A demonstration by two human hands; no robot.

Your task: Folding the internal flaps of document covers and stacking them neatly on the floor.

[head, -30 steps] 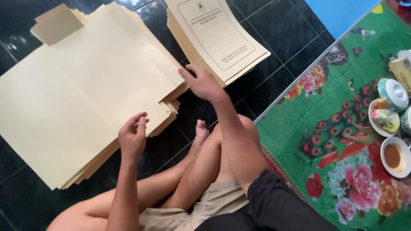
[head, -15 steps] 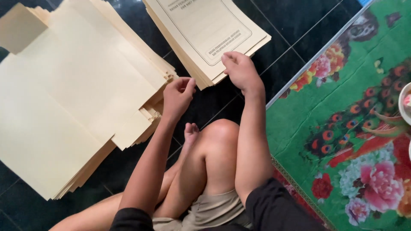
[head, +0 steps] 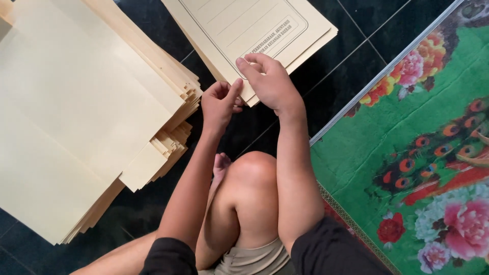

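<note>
A big stack of plain cream folder sheets (head: pixel 76 112) fills the left of the scene, its layered edges fanning out in steps toward the near right, where one narrower flap sticks out. It lies flat on the dark tiled floor (head: pixel 356 40), which shows as a bare strip between this stack and the right-hand mat and as a small dark corner at the near left. On the right, a green floral mat (head: pixel 407 168) with pink and red flowers and peacock-eye marks covers the floor; its pale border runs diagonally from the far right toward the near middle, close beside the person's right forearm.

At the far middle lies a smaller pile of printed cream folders (head: pixel 254 30), turned at an angle, with a rounded dark line frame, ruled lines and a short block of dark lettering near its near corner. Its near corner is where both hands meet. The person's bent knee (head: pixel 252 173) rises just nearer than the hands, between the two forearms.

The right hand (head: pixel 272 84) lies on the near corner of the top printed folder, fingers curled and pinching its edge. The left hand (head: pixel 220 102) is just beside it, fingers loosely curled with the thumb up against the same corner; whether it actually grips the sheet I cannot tell.
</note>
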